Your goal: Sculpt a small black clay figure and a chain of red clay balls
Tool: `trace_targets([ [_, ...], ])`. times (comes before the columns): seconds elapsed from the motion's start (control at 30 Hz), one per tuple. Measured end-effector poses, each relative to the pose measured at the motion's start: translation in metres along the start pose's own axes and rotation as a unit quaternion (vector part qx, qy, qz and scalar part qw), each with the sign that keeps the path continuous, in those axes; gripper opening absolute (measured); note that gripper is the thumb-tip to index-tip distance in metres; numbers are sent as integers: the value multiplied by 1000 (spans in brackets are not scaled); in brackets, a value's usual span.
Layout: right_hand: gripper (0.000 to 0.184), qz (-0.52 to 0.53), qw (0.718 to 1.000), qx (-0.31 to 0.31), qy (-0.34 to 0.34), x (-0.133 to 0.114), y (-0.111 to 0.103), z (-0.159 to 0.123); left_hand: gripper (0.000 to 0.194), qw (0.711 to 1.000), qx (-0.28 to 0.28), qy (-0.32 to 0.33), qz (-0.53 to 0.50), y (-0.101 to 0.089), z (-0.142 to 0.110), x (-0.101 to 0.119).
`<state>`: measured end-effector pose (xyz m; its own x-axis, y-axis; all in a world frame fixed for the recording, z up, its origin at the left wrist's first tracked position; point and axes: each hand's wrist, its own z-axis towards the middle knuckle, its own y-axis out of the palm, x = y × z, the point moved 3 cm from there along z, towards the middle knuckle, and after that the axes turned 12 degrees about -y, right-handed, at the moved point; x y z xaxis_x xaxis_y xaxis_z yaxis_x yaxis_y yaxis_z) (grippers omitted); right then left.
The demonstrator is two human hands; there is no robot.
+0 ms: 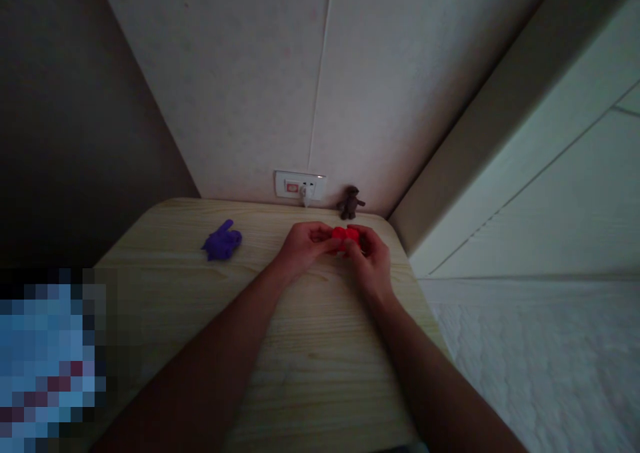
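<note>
Between both my hands, near the table's back right, is a small bright red figure (345,234) whose exact kind I cannot make out. My left hand (306,245) grips its left side with thumb and fingers. On the other side my right hand (371,253) pinches it, the thumb lying across its front. Part of the red figure is hidden by my fingers. Just behind it, a dark brown toy figure (351,203) stands upright close to the wall. A purple toy figure (222,241) lies on the table to the left of my hands.
The pale wood table (320,346) meets the wall at the back. A wall socket (300,186) with a plug in it is just above the table edge. White cabinet panels (540,193) rise on the right. A pixelated blue patch (40,359) covers the lower left.
</note>
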<state>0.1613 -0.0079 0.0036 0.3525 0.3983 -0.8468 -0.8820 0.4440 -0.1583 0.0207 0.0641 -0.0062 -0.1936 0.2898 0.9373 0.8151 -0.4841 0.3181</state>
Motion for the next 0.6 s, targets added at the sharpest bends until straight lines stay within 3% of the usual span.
trace_targets([
  [0.1, 34, -12, 1000, 10, 4, 1, -1, 1, 48, 1000, 0, 0, 3, 0, 1, -1],
  [0.37, 23, 118, 990, 43, 61, 12, 2, 2, 41, 998, -45, -7, 32, 0, 1, -1],
  [0.6, 31, 48, 999, 18, 8, 5, 0, 3, 38, 998, -53, 22, -2, 5, 0, 3],
])
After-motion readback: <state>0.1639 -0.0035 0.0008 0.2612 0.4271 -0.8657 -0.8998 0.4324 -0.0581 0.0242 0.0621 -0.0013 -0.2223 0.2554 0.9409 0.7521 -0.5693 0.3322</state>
